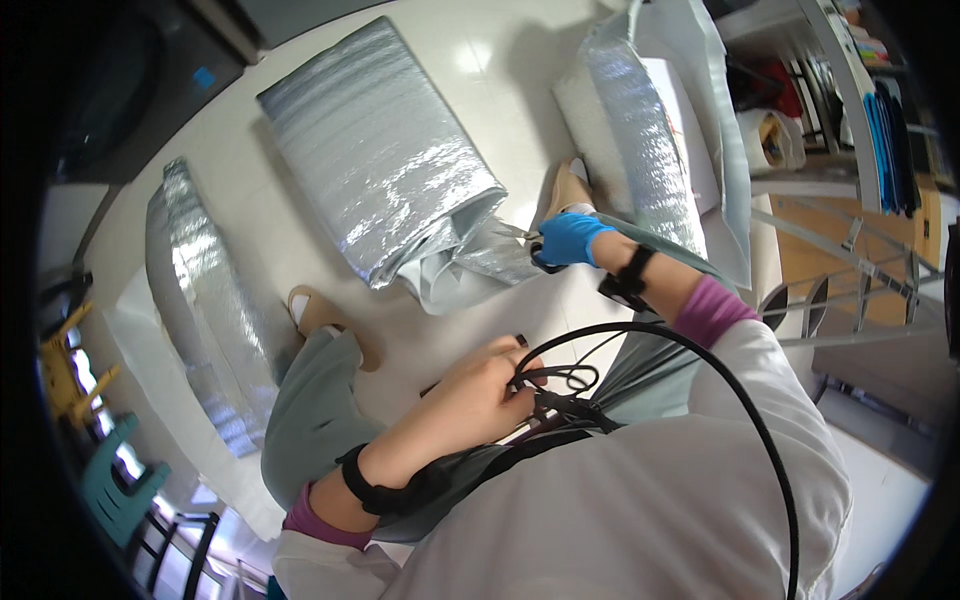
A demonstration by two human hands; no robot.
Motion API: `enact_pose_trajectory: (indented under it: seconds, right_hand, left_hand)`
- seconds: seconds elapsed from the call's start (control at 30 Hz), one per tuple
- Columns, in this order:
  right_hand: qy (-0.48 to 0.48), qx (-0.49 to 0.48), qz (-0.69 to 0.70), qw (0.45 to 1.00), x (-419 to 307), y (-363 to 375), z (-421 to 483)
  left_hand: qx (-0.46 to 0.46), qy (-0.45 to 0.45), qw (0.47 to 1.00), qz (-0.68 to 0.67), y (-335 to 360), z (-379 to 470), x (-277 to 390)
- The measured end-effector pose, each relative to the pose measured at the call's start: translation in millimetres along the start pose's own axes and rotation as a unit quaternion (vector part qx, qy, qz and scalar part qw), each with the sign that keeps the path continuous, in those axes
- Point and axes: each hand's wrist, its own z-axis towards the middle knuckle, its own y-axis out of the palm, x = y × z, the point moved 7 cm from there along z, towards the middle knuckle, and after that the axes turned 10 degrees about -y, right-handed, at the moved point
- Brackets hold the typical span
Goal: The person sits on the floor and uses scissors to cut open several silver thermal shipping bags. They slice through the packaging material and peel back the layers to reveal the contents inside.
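My right hand (571, 238), in a blue glove, grips black-handled scissors (546, 259). The scissors' metal blades reach left, next to the crumpled end of a silver foil-covered block (382, 150) on the floor. Pale sheet material (442, 289) folds out from that near end. At my waist, my bare left hand (487, 390) has its fingers closed around a bundle of black cable (574, 379). A thick stretch of this cable loops up and over towards my right side. Part of the bundle is hidden behind the fingers.
On the left stands a foil roll or sheet (217, 300) with a white backing. Another foil-faced piece (637, 127) leans at the right beside a shelf (802, 180). A metal folding frame (862, 255) is at far right, a green chair (124, 487) at lower left.
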Motion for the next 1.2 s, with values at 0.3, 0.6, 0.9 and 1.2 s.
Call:
enact_pose_trajectory:
  seconds: [0.3,0.6,0.9,1.2]
  right_hand:
    - [-0.204,0.053,0.052,0.976,-159,-28,9]
    - [-0.128,-0.026,-0.17,0.977,-176,24,62]
    - [-0.084,-0.065,-0.153,0.982,-222,11,87]
    - [-0.074,-0.089,-0.178,0.977,-241,30,144]
  left_hand:
    - [-0.041,0.048,0.998,0.007,9,-31,-4]
    - [-0.076,-0.001,0.997,0.017,0,-63,-33]
    - [-0.098,0.073,0.99,0.066,-7,-88,-41]
    - [0.005,0.132,0.989,0.072,-7,-98,-47]
